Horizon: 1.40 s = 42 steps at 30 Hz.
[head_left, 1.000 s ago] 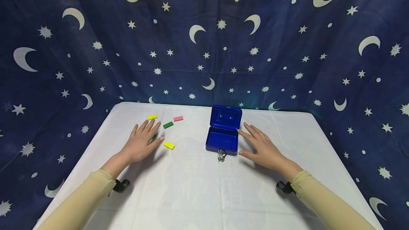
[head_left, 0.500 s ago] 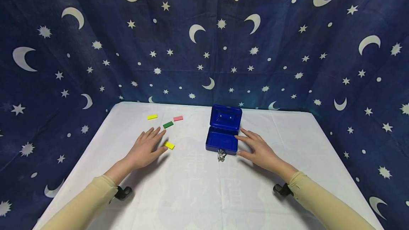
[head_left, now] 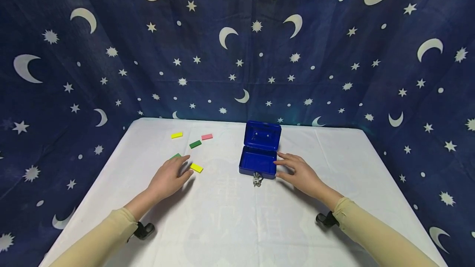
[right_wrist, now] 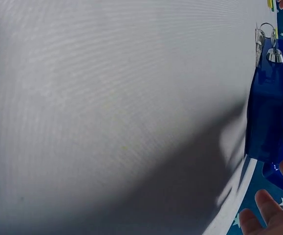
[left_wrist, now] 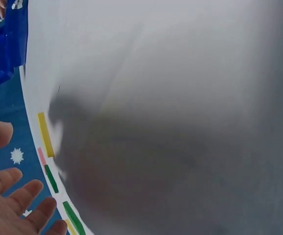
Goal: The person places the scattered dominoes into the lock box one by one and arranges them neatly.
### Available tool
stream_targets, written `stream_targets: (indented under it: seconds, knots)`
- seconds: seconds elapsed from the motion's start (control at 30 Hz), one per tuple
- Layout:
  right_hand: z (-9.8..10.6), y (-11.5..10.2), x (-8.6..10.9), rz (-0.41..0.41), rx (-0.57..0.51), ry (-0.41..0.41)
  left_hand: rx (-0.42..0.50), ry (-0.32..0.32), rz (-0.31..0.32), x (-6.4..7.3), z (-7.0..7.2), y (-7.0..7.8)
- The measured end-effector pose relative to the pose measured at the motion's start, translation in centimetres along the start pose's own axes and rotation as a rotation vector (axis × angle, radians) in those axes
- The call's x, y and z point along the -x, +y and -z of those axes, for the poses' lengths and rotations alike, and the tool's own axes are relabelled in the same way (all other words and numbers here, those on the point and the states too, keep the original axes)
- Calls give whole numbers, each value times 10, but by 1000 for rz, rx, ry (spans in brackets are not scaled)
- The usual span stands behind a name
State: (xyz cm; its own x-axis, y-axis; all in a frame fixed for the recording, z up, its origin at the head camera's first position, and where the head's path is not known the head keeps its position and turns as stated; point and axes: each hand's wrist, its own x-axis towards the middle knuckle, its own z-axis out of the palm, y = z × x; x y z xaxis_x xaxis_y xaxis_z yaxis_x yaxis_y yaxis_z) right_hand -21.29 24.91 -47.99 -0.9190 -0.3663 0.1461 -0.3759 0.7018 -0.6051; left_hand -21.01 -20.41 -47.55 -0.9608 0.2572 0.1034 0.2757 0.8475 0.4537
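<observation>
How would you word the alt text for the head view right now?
A person's left hand is near five small yellow, green and pink blocks, the right hand beside an open blue box with silver keys at its front, on a white-covered table. A dark blue curtain with moons and stars hangs behind.

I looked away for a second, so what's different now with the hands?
The left hand moved back toward the person and a little right; the nearer green block now peeks out past its fingers. The right hand drew back slightly beside the blue box. Nothing was picked up. The box stayed open; the other blocks stayed put.
</observation>
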Motion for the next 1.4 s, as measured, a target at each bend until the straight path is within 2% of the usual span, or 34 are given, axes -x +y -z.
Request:
stream_targets:
  seconds: [0.2,0.6,0.83,1.07,1.4]
  knots:
    - [-2,1,0,-29,-4,-5,15,44,13,1,-3,1]
    - [-2,0,-5,-85,-39,-31,0,61,82,-1,-9,6]
    - [-3,0,-8,-108,-50,-34,-63,79,167,-2,-18,6]
    - [-2,0,-10,-132,-76,-48,-10,75,270,-2,-24,7]
    - [0,3,-14,-119,-146,-70,-25,94,277,-6,-28,8]
